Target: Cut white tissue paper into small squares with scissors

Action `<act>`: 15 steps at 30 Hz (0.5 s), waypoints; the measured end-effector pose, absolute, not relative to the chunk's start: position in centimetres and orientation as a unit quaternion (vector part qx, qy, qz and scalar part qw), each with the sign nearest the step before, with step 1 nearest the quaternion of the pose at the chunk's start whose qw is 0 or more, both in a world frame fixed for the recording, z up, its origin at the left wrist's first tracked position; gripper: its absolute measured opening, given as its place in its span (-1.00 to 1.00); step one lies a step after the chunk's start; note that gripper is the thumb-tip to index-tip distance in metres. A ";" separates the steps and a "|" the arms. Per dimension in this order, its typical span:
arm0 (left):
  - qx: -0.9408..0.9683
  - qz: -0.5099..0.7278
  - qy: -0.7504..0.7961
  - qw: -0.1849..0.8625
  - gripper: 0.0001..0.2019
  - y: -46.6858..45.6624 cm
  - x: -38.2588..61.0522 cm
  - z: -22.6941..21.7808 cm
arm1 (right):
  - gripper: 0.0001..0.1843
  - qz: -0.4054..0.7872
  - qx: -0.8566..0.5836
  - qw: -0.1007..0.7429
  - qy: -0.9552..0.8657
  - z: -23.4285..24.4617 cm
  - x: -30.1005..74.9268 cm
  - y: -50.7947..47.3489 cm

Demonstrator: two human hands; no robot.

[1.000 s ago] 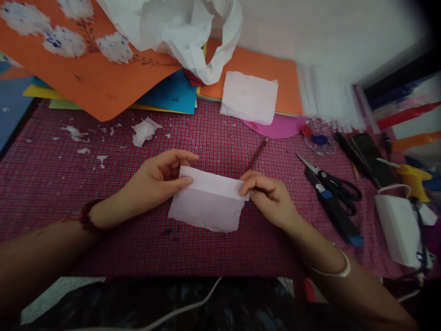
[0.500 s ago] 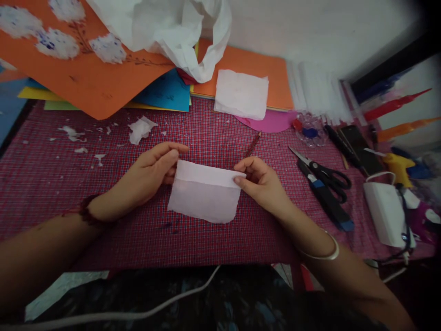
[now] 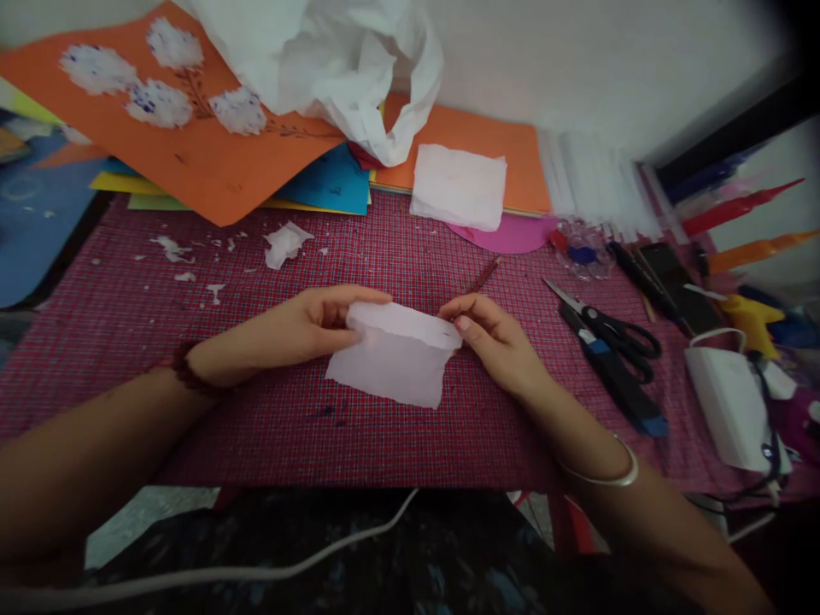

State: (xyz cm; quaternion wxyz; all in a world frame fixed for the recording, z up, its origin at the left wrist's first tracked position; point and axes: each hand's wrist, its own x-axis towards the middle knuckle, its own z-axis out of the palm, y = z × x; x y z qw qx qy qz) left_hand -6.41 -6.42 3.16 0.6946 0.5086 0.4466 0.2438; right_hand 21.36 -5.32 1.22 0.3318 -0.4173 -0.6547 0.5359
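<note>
item: thin white sheet (image 3: 390, 371), paler band along its far edge, held over the worktop (image 3: 256, 444); whether its near edge touches cannot be told.
left hand (image 3: 291, 329): at the sheet's left end, thumb and forefinger pinching it, forefinger stretched along the far edge; other fingers curled, partly hidden.
right hand (image 3: 500, 350): at the sheet's right end, thumb and forefinger pinching the far corner, other fingers bent, partly out of sight.
pencil (image 3: 485, 273): beyond the sheet, near end hidden behind the right hand.
crumpled white paper (image 3: 346, 64): well beyond the sheet, cut off above.
yellow object (image 3: 756, 325): far right of the sheet, blurred.
</note>
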 end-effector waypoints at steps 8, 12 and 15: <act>0.559 0.271 0.499 0.604 -0.80 -6.8 -5.7 3.4 | -0.80 0.422 -0.398 0.303 -0.756 1.4 21.3 -5.7; 0.554 0.277 0.506 0.601 -0.80 -7.0 -5.6 3.6 | -0.76 0.275 -0.366 0.306 -0.835 2.6 20.9 -6.1; 0.542 0.285 0.512 0.602 -0.81 -7.1 -5.5 3.5 | -0.62 0.223 -0.350 0.264 -0.870 3.2 19.9 -6.5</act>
